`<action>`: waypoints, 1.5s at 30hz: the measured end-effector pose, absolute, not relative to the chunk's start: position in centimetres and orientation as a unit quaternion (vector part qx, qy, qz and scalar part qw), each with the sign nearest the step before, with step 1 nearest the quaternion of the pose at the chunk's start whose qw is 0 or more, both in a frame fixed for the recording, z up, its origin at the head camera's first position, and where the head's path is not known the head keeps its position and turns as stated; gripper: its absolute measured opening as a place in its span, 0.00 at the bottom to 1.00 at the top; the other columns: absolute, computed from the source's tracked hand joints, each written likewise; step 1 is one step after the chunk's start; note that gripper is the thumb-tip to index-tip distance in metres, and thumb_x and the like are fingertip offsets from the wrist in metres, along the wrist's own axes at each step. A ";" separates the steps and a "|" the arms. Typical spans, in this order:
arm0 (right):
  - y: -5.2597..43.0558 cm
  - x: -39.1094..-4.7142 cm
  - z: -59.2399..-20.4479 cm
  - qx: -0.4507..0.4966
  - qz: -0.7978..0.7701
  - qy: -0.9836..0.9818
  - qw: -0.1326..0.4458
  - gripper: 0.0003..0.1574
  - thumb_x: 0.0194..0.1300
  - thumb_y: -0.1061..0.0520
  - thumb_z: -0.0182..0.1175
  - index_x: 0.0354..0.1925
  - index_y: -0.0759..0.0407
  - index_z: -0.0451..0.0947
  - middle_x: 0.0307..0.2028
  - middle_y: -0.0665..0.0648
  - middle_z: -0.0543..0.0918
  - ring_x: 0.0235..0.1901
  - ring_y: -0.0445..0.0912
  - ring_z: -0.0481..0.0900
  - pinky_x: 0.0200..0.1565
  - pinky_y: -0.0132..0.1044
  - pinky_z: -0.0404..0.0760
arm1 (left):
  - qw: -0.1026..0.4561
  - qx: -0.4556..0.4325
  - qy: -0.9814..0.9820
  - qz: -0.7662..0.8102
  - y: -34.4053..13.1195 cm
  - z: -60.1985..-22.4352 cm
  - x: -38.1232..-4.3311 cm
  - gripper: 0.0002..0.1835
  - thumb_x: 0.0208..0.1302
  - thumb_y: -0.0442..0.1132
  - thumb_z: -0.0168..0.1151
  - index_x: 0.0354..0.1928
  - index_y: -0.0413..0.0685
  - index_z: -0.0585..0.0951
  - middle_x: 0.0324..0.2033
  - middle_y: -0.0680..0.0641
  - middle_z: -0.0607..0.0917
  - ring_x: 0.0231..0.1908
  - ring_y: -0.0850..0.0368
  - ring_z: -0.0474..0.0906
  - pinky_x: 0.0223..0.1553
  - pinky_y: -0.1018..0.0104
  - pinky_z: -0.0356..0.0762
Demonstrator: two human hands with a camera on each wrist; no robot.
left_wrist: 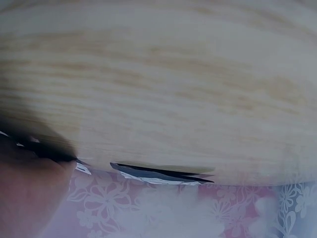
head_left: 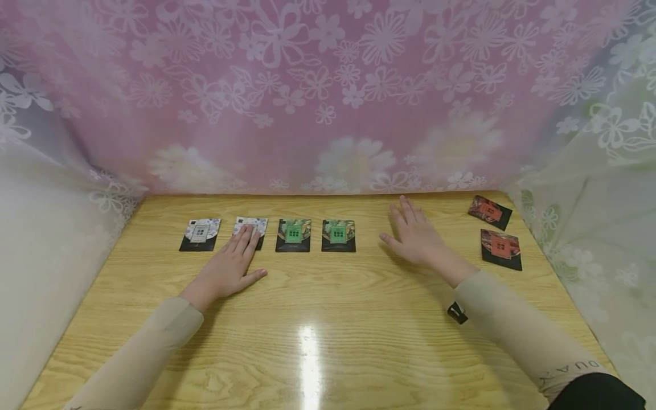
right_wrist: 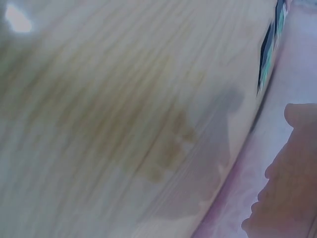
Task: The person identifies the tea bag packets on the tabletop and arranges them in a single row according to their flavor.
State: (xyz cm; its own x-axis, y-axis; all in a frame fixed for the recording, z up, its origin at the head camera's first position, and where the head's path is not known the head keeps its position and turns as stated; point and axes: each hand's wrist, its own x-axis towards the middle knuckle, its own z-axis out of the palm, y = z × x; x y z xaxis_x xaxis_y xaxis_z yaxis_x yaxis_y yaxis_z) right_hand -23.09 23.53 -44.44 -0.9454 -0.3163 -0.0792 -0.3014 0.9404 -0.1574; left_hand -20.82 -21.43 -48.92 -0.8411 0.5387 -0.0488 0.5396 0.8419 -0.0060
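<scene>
Four-sided flat sachets lie in a row on the wooden table. My left hand [head_left: 228,265] rests with straight fingers on a white-and-black sachet [head_left: 251,224], covering its middle. To its left lies a matching white-and-black sachet [head_left: 200,234], which in the left wrist view shows as a thin edge-on packet [left_wrist: 158,176]. Right of the hand are a green-and-black sachet [head_left: 293,235] and a second green one [head_left: 339,235]. My right hand [head_left: 417,236], palm down with fingers extended and thumb apart, holds nothing and is right of the green pair; in the right wrist view its shadow falls on the table.
At the right side, a red-and-black sachet [head_left: 501,249] lies slightly turned, with another red one [head_left: 490,212] tilted behind it. A pink flowered curtain [head_left: 328,114] borders the table's [head_left: 246,353] back edge, and pale flowered sheets hang along both sides.
</scene>
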 end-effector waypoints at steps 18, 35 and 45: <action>34.2 -19.4 -43.3 -0.072 -0.087 0.991 0.069 0.56 0.69 0.28 0.34 0.73 0.60 0.25 0.71 0.67 0.23 0.70 0.64 0.24 0.66 0.66 0.33 | 0.019 0.285 0.958 -0.010 -21.3 -49.0 -20.8 0.50 0.64 0.73 0.33 0.74 0.43 0.40 0.74 0.39 0.38 0.73 0.44 0.33 0.72 0.49 0.43; 39.7 -15.0 -44.7 -0.069 -0.090 0.991 0.077 0.54 0.71 0.33 0.40 0.72 0.72 0.35 0.69 0.80 0.35 0.67 0.74 0.33 0.62 0.71 0.43 | 0.014 0.288 0.958 0.001 -21.5 -49.0 -20.6 0.50 0.65 0.71 0.36 0.74 0.41 0.41 0.73 0.37 0.39 0.73 0.42 0.34 0.72 0.48 0.44; 39.7 -14.1 -46.1 -0.078 -0.124 0.982 0.120 0.54 0.71 0.34 0.39 0.73 0.68 0.32 0.70 0.76 0.29 0.68 0.70 0.25 0.62 0.71 0.39 | 0.017 0.287 0.958 0.000 -21.5 -49.0 -20.7 0.49 0.65 0.72 0.33 0.74 0.42 0.40 0.73 0.38 0.38 0.73 0.43 0.33 0.72 0.49 0.43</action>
State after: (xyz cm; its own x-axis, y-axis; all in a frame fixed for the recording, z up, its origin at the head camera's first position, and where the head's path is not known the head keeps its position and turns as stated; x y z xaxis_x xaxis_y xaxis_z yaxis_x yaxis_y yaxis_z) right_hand -14.07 39.74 -46.05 -0.9592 -0.1823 -0.2161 -0.1229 0.9572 -0.2620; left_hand -20.66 -21.46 -48.97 -0.8350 0.5494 -0.0323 0.5494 0.8355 0.0087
